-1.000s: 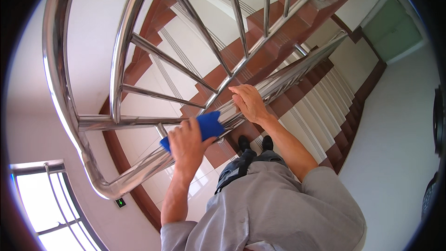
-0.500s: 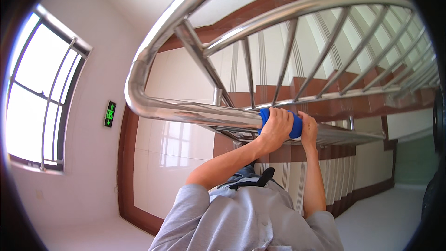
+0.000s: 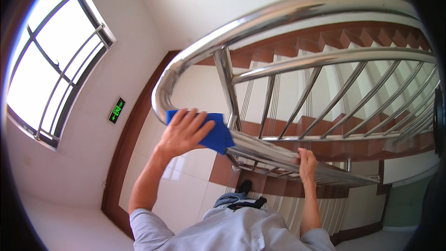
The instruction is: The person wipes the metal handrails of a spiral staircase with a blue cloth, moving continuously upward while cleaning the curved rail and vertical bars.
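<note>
Left hand presses blue cloth onto the rail bend, centre-left of frame.

The left hand (image 3: 186, 132) lies flat over the blue cloth (image 3: 214, 135), fingers spread wide and pointing to upper right, the cloth trapped between palm and the steel handrail (image 3: 278, 16) where it curves down at its U-bend. Cloth shows mostly right of and under the fingers, one corner poking out upper left. The lower rail's long axis runs from the bend toward lower right. The right hand (image 3: 306, 160) sits on that lower rail, fingers curled around it, well apart from the cloth. Left hand is nearer.
</note>
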`<action>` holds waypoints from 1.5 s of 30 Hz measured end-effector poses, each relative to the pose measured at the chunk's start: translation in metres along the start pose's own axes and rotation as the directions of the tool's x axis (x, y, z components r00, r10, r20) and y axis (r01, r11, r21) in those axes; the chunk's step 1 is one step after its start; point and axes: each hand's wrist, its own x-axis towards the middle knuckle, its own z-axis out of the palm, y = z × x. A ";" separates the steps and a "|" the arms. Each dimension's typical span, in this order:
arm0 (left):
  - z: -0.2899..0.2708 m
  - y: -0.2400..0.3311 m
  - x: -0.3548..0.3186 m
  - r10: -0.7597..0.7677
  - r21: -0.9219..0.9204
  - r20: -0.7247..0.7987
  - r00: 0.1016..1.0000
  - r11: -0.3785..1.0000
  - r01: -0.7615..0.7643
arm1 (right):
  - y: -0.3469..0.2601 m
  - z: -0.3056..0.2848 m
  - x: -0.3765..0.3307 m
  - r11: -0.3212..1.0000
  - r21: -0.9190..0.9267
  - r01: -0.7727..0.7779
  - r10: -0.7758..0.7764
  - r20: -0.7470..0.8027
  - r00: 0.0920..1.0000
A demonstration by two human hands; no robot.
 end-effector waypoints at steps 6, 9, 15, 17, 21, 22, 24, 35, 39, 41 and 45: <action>-0.033 -0.052 -0.009 -0.324 -0.149 0.007 0.946 0.935 0.321 | -0.097 0.052 -0.001 0.866 0.491 0.098 -0.249 0.253 0.935; -0.025 -0.070 -0.002 -0.635 -0.369 -0.170 0.753 0.750 0.549 | -0.139 0.071 0.003 0.861 0.127 0.493 -0.509 0.192 0.839; -0.005 -0.129 0.064 -0.967 -0.951 -0.034 0.251 0.108 0.289 | -0.161 0.081 0.006 0.781 -0.018 0.625 -0.616 0.143 0.774; 0.015 -0.128 0.106 -0.923 -0.883 -0.130 0.362 0.274 0.381 | -0.156 0.079 0.007 0.773 0.000 0.635 -0.627 0.156 0.763; 0.035 -0.115 0.141 -0.603 -0.311 0.002 0.798 0.758 0.574 | -0.143 0.069 0.008 0.830 0.073 0.553 -0.555 0.202 0.807; 0.035 -0.118 0.141 -0.593 -0.282 0.024 0.805 0.768 0.575 | -0.141 0.063 0.008 0.816 0.026 0.577 -0.572 0.182 0.800; 0.032 -0.126 0.142 -0.512 -0.305 0.005 0.859 0.817 0.489 | -0.142 0.050 0.019 0.826 0.023 0.564 -0.563 0.109 0.819; 0.012 -0.065 0.271 -0.252 -0.169 -0.347 0.903 0.964 0.204 | -0.270 -0.118 0.176 0.406 -0.560 0.722 -0.907 -0.150 0.394; -0.013 -0.039 0.321 -0.246 -0.136 -0.361 0.899 0.968 0.211 | -0.337 -0.178 0.221 0.232 -0.768 0.597 -0.968 -0.122 0.219; -0.026 -0.026 0.343 -0.274 -0.181 -0.300 0.914 0.957 0.228 | -0.368 -0.199 0.239 0.164 -0.819 0.549 -0.983 -0.092 0.158; -0.053 -0.008 0.390 -0.224 -0.183 -0.343 0.912 0.969 0.169 | -0.409 -0.223 0.268 0.093 -0.903 0.419 -0.988 -0.032 0.151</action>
